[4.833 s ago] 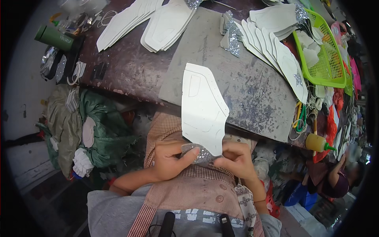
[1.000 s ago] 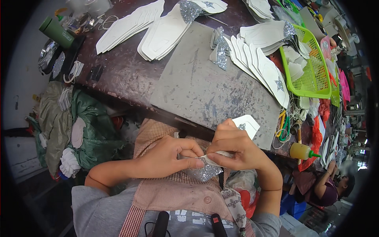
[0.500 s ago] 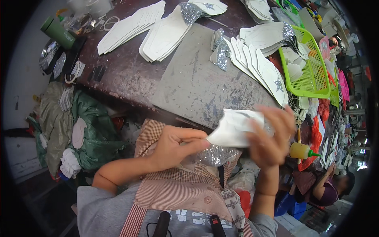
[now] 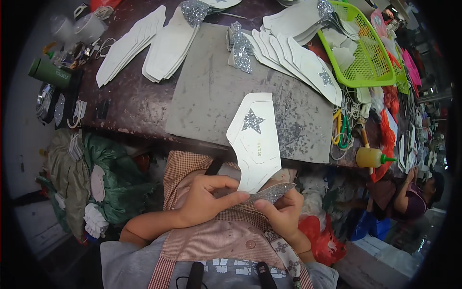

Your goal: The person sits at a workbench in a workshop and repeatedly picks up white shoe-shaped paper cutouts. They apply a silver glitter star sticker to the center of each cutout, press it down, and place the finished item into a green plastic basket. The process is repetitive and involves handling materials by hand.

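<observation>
Over my lap, my left hand (image 4: 208,200) pinches the lower end of a white shoe upper piece (image 4: 262,149) between thumb and fingers. That piece stands up toward the table edge, with a silver glitter star near its top and a curved side. My right hand (image 4: 285,213) grips a curved silver glitter piece (image 4: 275,192) by its edge, thumb on top. The glitter piece lies against the white piece's lower end beside my left thumb; whether they are joined I cannot tell.
A grey board (image 4: 202,103) lies on the dark table (image 4: 126,103). White stacks (image 4: 132,45), star-marked pieces (image 4: 308,62) and glitter pieces (image 4: 239,50) rest there. At right are a green basket (image 4: 368,83), scissors (image 4: 344,132) and a yellow bottle (image 4: 369,158). A person (image 4: 409,197) sits beyond.
The white piece has turned upright, its star now facing me. My right hand has moved down and left from the white piece onto the glitter piece. The view has shifted somewhat.
</observation>
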